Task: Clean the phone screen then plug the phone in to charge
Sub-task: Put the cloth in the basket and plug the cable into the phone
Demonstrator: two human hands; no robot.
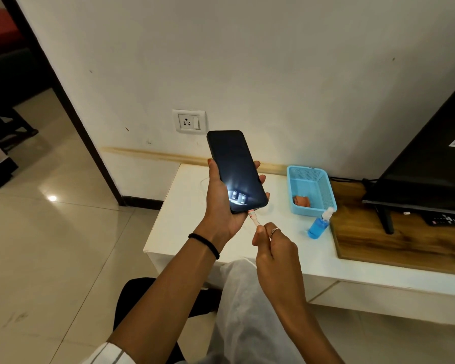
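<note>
My left hand (219,203) holds a dark phone (235,169) upright and tilted, screen toward me, above the white table. A glare of light shows on the lower screen. My right hand (272,248) pinches a white charging cable (254,218) just below the phone. The cable's plug touches the port at the phone's bottom edge; whether it is fully seated I cannot tell. A thin stretch of the same cable curves on the table behind my left hand.
A wall socket with a switch (189,122) sits above the low white table (179,232). On the table stand a blue basket (323,190) holding an orange cloth (301,201), and a blue spray bottle (319,224). A TV (428,164) stands on a wooden board at right.
</note>
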